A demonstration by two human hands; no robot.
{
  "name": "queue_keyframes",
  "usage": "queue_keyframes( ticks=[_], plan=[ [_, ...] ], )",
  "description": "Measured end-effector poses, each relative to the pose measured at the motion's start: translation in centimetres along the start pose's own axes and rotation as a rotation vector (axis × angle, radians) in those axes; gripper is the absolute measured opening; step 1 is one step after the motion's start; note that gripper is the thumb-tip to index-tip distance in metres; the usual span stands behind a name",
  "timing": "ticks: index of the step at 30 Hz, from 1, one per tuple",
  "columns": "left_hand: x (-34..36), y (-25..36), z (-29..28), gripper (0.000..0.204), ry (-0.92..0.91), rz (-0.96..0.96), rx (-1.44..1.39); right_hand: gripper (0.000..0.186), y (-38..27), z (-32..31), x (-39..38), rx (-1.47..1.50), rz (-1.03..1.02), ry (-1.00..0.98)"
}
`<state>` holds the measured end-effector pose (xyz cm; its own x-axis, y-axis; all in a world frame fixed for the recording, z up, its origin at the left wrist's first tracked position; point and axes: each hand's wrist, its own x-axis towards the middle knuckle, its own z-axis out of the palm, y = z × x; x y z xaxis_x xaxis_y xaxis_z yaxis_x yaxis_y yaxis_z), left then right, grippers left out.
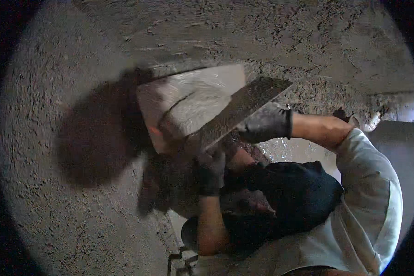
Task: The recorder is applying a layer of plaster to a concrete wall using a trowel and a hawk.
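Note:
My right hand (267,123), in a dark glove, is closed on a plastering trowel (250,103). Its long, flat blade slants from upper right to lower left and has a dark, rough coating. Below the blade's lower end, my gloved left hand (210,170) is closed like a fist; what it grips is hidden in shadow. Beyond the hands a pale, four-sided board (193,92) lies close to the wall, crossed by a dark curved line. The trowel covers its lower right part. Whether my left hand touches the board I cannot tell.
Rough grey plastered wall (60,221) surrounds the work on the left and the top (308,32). A large dark shadow falls left of the board. At right, a small pipe-like fitting (372,122) sticks out near a ledge. Wet, shiny ground (283,149) shows below my right forearm.

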<state>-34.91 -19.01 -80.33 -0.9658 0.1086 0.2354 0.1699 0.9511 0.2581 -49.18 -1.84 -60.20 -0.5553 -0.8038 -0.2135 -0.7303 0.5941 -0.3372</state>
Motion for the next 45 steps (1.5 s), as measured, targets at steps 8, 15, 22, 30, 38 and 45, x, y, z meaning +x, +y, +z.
queue_keyframes(
  ticks=[8, 15, 22, 30, 38, 45],
  plan=[
    [-0.1, -0.2, 5.6, 0.043, -0.524, -0.499, -0.782, 0.041, -2.0, 2.4, 1.5, 0.496, 0.274, -0.116],
    [-0.3, -2.7, -0.2, 0.029, -0.069, 0.184, -0.034, 0.035, 1.8, -3.8, -1.1, 0.082, 0.144, 0.061],
    [5.4, 1.2, -13.2, 0.03, -0.9, -0.318, -0.657, 0.035, 10.5, 5.1, -4.8, -0.195, -0.088, 0.356],
    [-0.9, -0.3, -1.3, 0.034, -0.394, -0.491, -0.894, 0.034, 18.1, 14.6, 7.3, -0.144, 0.106, 0.423],
    [-4.9, -1.0, 2.5, 0.026, -0.595, -0.982, -1.48, 0.035, 22.4, 12.2, 8.8, 0.025, 0.301, 0.479],
    [-0.5, -2.3, -3.0, 0.028, -0.702, -1.017, -1.114, 0.035, 4.6, 0.7, 15.3, 0.078, 0.579, 0.269]
  ],
)
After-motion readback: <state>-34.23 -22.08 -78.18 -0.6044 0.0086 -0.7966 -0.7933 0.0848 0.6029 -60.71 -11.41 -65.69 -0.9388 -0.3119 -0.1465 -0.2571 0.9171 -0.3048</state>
